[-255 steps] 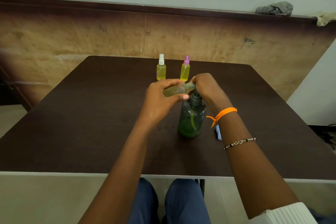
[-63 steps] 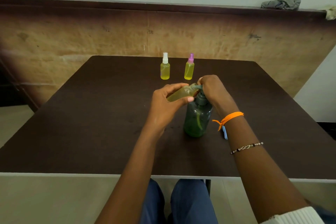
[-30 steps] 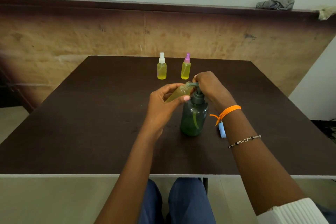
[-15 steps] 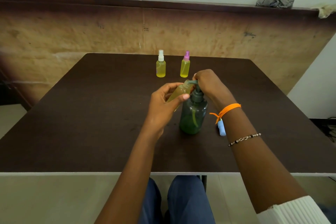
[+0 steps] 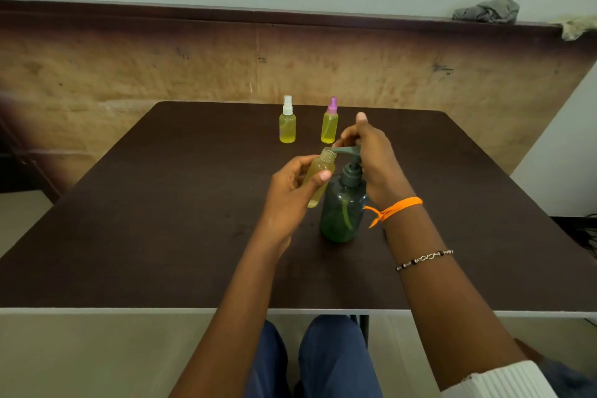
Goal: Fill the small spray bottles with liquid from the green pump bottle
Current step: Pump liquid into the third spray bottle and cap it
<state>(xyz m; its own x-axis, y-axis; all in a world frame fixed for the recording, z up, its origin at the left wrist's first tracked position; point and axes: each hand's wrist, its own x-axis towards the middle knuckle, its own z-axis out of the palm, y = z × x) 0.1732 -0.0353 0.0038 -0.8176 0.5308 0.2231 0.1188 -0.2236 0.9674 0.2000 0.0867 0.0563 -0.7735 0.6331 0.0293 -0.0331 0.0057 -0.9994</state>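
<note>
A: Where was the green pump bottle (image 5: 343, 213)?

B: It stood upright on the dark table (image 5: 161, 220), near the middle, just beside the left hand (image 5: 292, 194) at the hand's 3 o'clock. The right hand (image 5: 374, 158) was over its pump head, at the bottle's 12 o'clock, fingers loose, one finger raised.

A: And the left hand?

B: It gripped an uncapped small bottle (image 5: 319, 176), tilted, with its open neck touching the tip of the spout.

A: What was in the containers?

B: The held bottle had yellow liquid almost to the neck. The green one held liquid low down. At 12 o'clock, further back, stood a white-capped spray bottle (image 5: 287, 124) and a pink-capped spray bottle (image 5: 329, 126), both filled yellow.
</note>
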